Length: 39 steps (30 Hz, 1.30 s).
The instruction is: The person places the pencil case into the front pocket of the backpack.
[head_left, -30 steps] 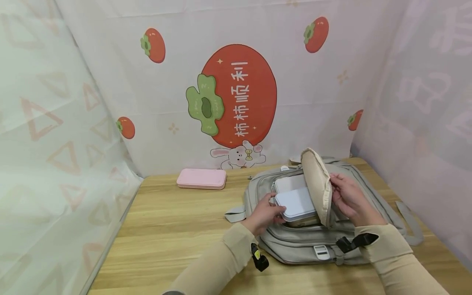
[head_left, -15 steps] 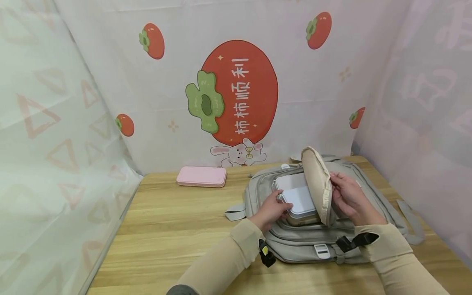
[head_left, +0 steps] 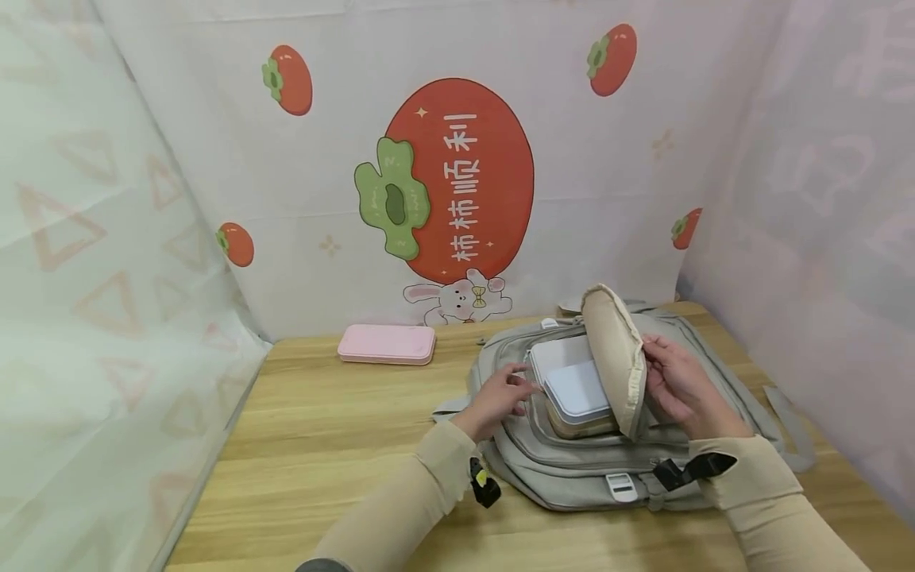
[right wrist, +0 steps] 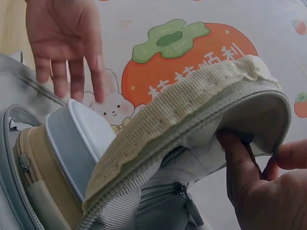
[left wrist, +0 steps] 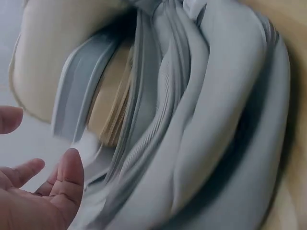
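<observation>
A grey backpack (head_left: pixel 550 485) lies on the table with its front pocket unzipped. My right hand (head_left: pixel 679 385) holds up the beige-lined pocket flap (head_left: pixel 616 357), pinching its edge between thumb and fingers. Inside the pocket sits a light blue box-like case (head_left: pixel 577 389), its right end hidden under the flap. It lies over a whitish flat item (head_left: pixel 557 352) and a tan zippered pouch (right wrist: pixel 41 163). Just left of the case is my left hand (head_left: pixel 496 400), fingers spread and holding nothing. In the right wrist view the left hand (right wrist: pixel 67 43) hovers beyond the case with fingers extended.
A pink case (head_left: pixel 387 343) lies at the back left of the wooden table (head_left: pixel 322 445). Backpack straps (head_left: pixel 789 421) trail to the right. A printed cloth backdrop (head_left: pixel 286 175) stands behind the table.
My left hand has let go of the light blue case and drawn back to the left. The case sits slightly further into the pocket. My right hand keeps its hold on the flap.
</observation>
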Motion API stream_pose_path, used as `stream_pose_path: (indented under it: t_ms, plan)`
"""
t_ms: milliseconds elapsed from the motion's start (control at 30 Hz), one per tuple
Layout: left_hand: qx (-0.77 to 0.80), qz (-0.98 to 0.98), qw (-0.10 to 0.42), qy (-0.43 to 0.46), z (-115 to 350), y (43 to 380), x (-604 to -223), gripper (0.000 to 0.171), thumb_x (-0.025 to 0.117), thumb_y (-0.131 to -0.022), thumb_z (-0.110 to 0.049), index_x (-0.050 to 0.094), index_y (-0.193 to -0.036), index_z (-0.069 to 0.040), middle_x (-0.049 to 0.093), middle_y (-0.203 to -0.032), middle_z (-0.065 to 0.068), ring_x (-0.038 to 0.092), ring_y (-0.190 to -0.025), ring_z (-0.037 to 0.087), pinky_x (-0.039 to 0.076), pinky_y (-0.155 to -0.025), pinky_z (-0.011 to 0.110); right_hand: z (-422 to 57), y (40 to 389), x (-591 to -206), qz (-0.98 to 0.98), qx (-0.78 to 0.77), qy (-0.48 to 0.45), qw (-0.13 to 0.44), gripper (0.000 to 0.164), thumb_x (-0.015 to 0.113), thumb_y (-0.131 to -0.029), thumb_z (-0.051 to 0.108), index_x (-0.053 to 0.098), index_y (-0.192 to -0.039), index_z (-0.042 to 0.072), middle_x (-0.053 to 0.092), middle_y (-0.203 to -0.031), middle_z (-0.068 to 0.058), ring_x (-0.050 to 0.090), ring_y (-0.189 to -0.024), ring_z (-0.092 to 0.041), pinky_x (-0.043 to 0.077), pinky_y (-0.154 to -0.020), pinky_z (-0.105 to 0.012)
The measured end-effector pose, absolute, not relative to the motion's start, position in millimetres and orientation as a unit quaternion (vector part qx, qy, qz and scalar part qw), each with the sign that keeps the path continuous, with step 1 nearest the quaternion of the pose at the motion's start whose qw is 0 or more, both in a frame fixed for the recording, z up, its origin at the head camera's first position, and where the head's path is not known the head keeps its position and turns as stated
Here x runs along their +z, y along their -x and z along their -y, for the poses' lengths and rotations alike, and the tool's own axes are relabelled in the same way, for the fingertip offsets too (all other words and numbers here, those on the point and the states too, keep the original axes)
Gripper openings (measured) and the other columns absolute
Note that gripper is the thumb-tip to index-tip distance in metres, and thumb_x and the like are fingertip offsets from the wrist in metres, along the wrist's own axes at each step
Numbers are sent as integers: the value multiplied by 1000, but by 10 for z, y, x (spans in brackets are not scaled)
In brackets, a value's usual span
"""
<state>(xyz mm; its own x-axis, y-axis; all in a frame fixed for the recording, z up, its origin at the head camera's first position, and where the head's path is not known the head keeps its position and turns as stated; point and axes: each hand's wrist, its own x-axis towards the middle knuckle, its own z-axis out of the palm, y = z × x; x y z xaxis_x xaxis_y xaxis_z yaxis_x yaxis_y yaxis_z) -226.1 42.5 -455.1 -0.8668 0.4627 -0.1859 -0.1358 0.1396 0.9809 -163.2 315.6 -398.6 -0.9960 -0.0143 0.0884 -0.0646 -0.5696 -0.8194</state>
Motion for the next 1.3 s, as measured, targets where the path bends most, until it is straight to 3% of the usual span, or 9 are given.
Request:
stream_pose_path:
  t_ms: [133,233,400,633,900,1133,1233,1300]
  plan:
    - [613,-758,186,-123,-110,2348,-4550,49,60,-104,-12,45,-147,5,56,-115,15,58,-106,34,55,-79,36,-3174,1621,-3999,458,887,-49,12,33,32,-112,4,62,-98,1,66,-96,-4,65,-89,-9,53,-78,-19]
    - [553,-812,137,-127,164,2474,-4577,51,61,-103,-14,45,-148,6,54,-127,22,56,-115,38,54,-89,47,-3182,1618,-4005,448,892,-55,11,33,32,-112,4,62,-100,0,67,-98,-5,66,-91,-10,54,-80,-19]
    - [411,-903,55,-114,609,2775,-4650,60,61,-100,-21,41,-149,8,41,-145,34,41,-134,49,39,-110,60,-3199,1611,-4005,441,895,-61,15,32,33,-112,4,63,-102,-1,68,-100,-7,67,-93,-11,54,-81,-20]
    - [261,-962,-4,-76,1089,3197,-4766,66,61,-96,-23,40,-148,13,34,-148,40,34,-136,58,33,-113,62,-3203,1607,-4004,442,895,-61,19,31,33,-112,4,62,-101,0,67,-99,-7,66,-92,-11,54,-80,-20]
    - [203,-975,46,-71,1321,3370,-4819,65,59,-97,-21,39,-148,14,32,-151,40,32,-138,58,33,-112,65,-3213,1592,-4025,462,886,-41,26,31,33,-112,5,61,-100,1,67,-97,-5,66,-89,-10,54,-78,-19]
    - [160,-982,92,-50,1361,3381,-4839,70,57,-97,-19,31,-155,10,20,-162,35,18,-148,53,25,-116,67,-3194,1619,-4004,461,886,-46,19,31,33,-112,5,61,-100,1,67,-98,-5,66,-90,-10,54,-78,-20]
    - [142,-984,96,-55,1362,3335,-4826,69,57,-96,-18,33,-155,9,26,-159,35,20,-147,53,24,-116,67,-3190,1619,-3996,464,885,-44,17,32,33,-112,6,63,-100,1,68,-99,-6,67,-91,-10,55,-79,-20]
    - [138,-984,91,-64,1371,3291,-4802,65,58,-95,-18,40,-151,9,35,-152,36,28,-143,52,29,-114,68,-3192,1617,-3988,462,886,-42,17,32,34,-112,6,63,-101,1,69,-99,-6,67,-91,-10,55,-79,-20]
